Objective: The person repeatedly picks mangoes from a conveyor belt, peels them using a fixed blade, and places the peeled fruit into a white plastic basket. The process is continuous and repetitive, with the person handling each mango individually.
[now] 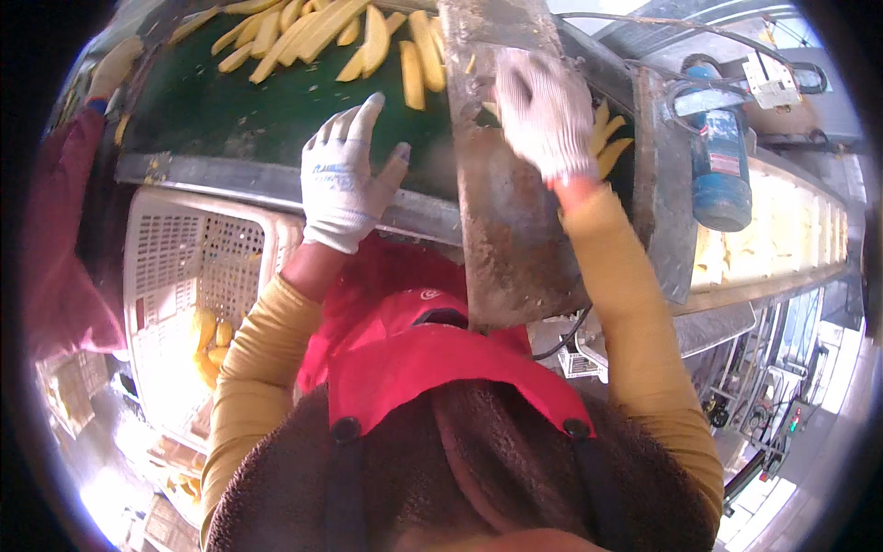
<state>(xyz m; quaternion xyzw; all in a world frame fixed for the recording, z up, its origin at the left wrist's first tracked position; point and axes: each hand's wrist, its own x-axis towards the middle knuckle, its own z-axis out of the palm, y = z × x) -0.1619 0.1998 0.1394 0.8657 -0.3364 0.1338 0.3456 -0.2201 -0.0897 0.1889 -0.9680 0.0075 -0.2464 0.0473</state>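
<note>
My left hand, in a white glove with grey-coated fingertips, is spread with nothing in it. It hovers over the near edge of a green conveyor belt. Long yellow strips of cut produce lie on the belt's far side, beyond its fingers. My right hand, in a pale knit glove, is over a worn metal plate that crosses the belt. Its fingers are curled, and whether they grip anything is hidden. More yellow strips lie just right of that wrist, past the plate.
A white perforated plastic crate with yellow produce pieces stands at my left. Another person's gloved hand and maroon sleeve are at far left. On the right are a blue electric motor and a slatted pale conveyor.
</note>
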